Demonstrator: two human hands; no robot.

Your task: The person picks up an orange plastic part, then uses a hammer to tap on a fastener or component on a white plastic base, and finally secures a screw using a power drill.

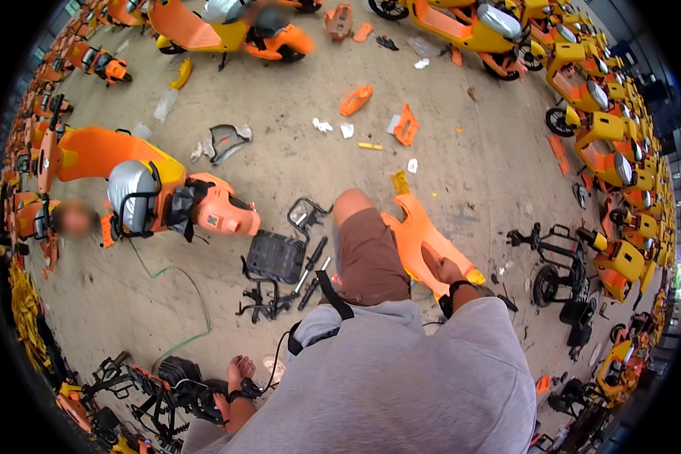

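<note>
My right hand (451,271) is closed on a large orange scooter body panel (424,234) with yellow ends, beside my bent leg. Low on the left, my left hand (240,368) hangs loose with its fingers apart, and I see nothing in it. Near that hand lies a stripped black scooter frame (178,393). In front of my leg, a black rack and tray part (274,257) rests on the floor among dark rods and brackets.
An orange scooter with a silver seat cover (135,193) stands at left. A green hose (193,284) curves over the concrete. Loose orange panels (406,125) and scraps lie ahead. A bare black scooter frame (556,261) sits at right, near rows of yellow scooters (609,163).
</note>
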